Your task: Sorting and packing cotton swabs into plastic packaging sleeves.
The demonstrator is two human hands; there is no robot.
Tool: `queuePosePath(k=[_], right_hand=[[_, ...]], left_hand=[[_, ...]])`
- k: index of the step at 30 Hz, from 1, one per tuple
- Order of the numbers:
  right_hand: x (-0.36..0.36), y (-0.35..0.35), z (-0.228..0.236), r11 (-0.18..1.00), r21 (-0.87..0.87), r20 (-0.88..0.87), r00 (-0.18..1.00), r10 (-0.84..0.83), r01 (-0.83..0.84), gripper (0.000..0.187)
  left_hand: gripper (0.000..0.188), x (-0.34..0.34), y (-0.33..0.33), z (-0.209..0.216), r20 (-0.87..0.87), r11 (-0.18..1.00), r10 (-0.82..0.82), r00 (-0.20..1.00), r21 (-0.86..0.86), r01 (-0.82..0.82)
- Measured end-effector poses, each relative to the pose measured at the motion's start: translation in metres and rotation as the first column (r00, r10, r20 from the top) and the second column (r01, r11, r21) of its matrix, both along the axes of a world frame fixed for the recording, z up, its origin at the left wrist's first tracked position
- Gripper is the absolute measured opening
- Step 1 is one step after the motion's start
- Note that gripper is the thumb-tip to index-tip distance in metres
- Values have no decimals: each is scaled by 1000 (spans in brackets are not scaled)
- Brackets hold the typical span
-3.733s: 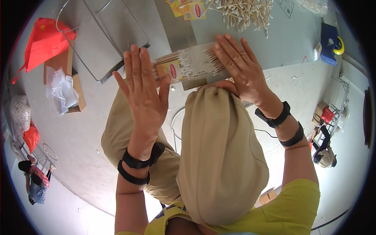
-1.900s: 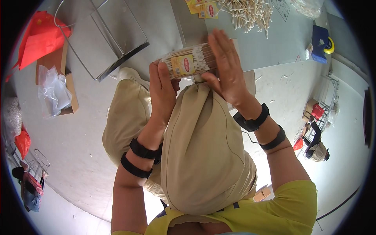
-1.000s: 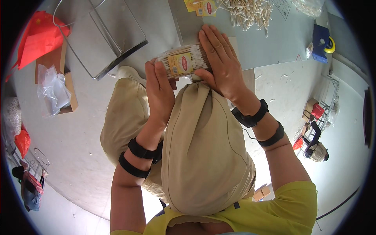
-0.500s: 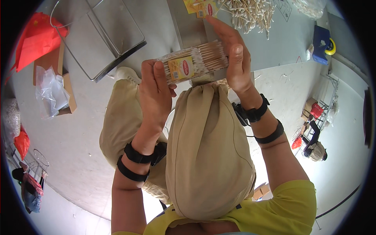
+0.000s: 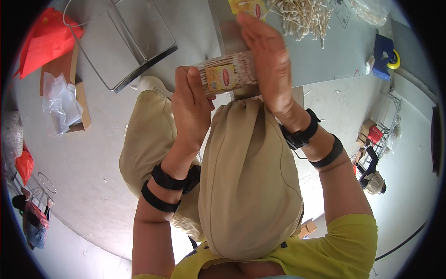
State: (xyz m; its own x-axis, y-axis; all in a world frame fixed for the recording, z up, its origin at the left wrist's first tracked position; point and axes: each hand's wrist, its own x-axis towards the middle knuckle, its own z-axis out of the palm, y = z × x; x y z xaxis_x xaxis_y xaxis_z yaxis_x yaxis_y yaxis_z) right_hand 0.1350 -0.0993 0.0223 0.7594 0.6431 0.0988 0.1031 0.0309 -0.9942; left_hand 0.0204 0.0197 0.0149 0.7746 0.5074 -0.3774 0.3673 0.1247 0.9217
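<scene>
A clear plastic packet of cotton swabs (image 5: 226,72) with a yellow label lies across the space above my lap. My left hand (image 5: 191,100) grips its left end, thumb on top and fingers beneath. My right hand (image 5: 271,65) is held flat, fingers stretched out, with its palm against or very close to the packet's right end. White swab tips face that palm. Beyond my right hand, a pile of loose cotton swabs (image 5: 304,18) lies on the grey table (image 5: 320,58), beside yellow printed cards (image 5: 248,8).
A metal wire stand (image 5: 134,51) rises at the far left. Near it are a red bag (image 5: 51,42) and a cardboard box (image 5: 82,102) holding clear plastic bags (image 5: 61,104). A blue tape dispenser (image 5: 382,56) with a yellow roll sits at the table's right end.
My right palm has moved left to the packet's right end. The swabs that stuck out there now sit further in, toward my left hand. My left hand still grips the packet.
</scene>
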Motion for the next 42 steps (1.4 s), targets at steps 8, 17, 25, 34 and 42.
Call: queuePosePath(k=[8, 17, 25, 34, 42], right_hand=[[-9, 13, -2, 990, 83, 52, 992, 114, -118, 65], [6, -31, -1, 951, -241, 500, 865, -52, 196, 39], [5, -28, -18, 909, -203, 570, 799, -193, 365, 26], [10, -25, -26, 889, -234, 674, 725, -144, 394, 18], [8, -24, -28, 877, -262, 679, 723, -129, 403, 13]], left_hand=[[44, -2, 2, -5, 26, 972, 58, 998, -230, -50], [32, -13, 17, -10, -3, 938, 224, 975, -270, -217], [25, -5, 10, -21, 99, 957, 250, 963, -179, -230], [22, -8, 10, -39, 88, 960, 262, 961, -121, -251], [17, -29, 34, -66, 131, 948, 275, 953, -203, -246]])
